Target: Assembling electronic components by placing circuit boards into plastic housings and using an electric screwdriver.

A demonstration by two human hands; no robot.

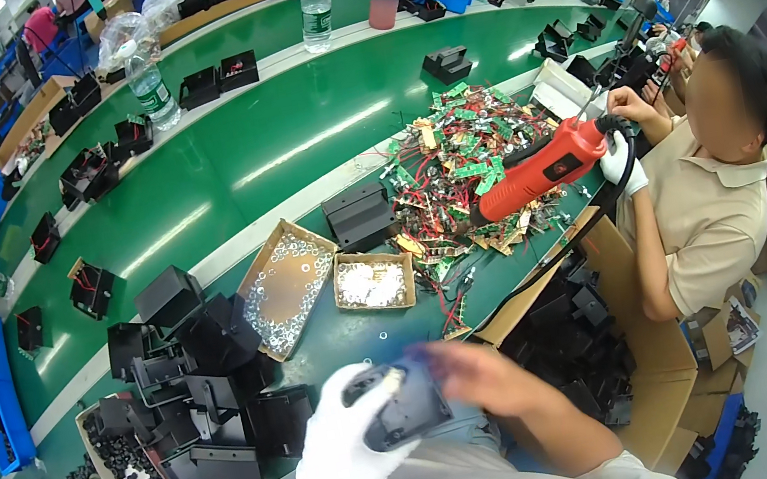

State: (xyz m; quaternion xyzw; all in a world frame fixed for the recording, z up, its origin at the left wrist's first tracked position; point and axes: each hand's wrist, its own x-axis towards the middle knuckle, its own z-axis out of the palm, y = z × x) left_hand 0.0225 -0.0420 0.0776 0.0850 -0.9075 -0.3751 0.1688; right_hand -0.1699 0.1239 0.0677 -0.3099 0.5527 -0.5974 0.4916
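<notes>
Gripped between the thumb and fingers of the gloved left hand (337, 445), a black housing (416, 404) is held on the near side of the ring tray (282, 285), a shallow cardboard box scattered with small rings. Bare and blurred, the right hand (472, 375) is at the housing's right edge; whether its fingers pinch anything, I cannot tell. Just right of the ring tray sits a small box (341, 293) of whitish pieces. Left of the tray, black housings are piled up (217, 394). Farther to its right spreads a heap of circuit boards and red wires (438, 169), with a red tool (535, 175) across it and a co-worker's gloved hand (622, 164) by the tool's end. Well beyond the tray stands a transparent bottle (316, 12), its cap white.
</notes>
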